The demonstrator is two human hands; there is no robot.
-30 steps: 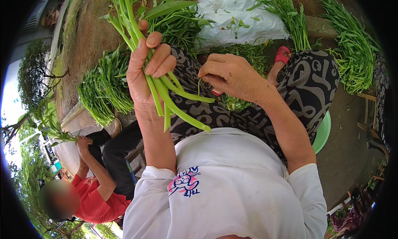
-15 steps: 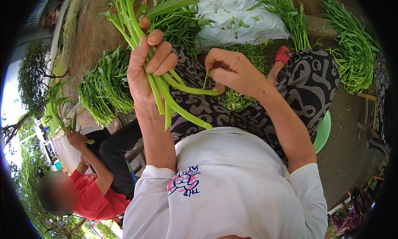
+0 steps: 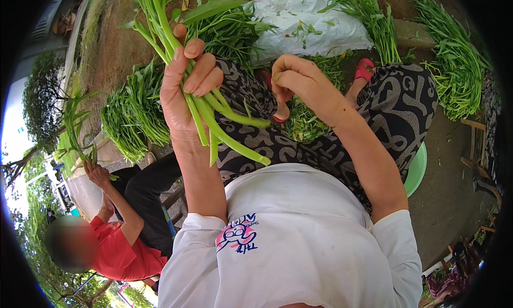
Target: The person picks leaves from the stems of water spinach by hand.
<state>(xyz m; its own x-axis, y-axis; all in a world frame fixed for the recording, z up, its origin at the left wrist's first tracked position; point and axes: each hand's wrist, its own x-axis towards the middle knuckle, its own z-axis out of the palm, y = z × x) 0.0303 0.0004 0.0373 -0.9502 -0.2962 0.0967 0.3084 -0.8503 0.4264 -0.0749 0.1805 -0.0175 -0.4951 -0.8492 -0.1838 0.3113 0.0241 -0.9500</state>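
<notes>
two hands up: left hand [image 3: 184,89] clenched round green stalks [image 3: 214,121]; right hand [image 3: 302,81] curled closed, pinching a stalk tip.

Gap between my left hand [image 3: 184,89] and right hand [image 3: 302,83] is open but narrow, and the stem ends of the held bunch [image 3: 224,123] jut into it from the left. Below sit my patterned knees [image 3: 320,147]; ahead, the white sack [image 3: 304,24] and greens piles [image 3: 133,115] crowd the ground. The co-worker's arm [image 3: 112,201] blocks low left.
</notes>
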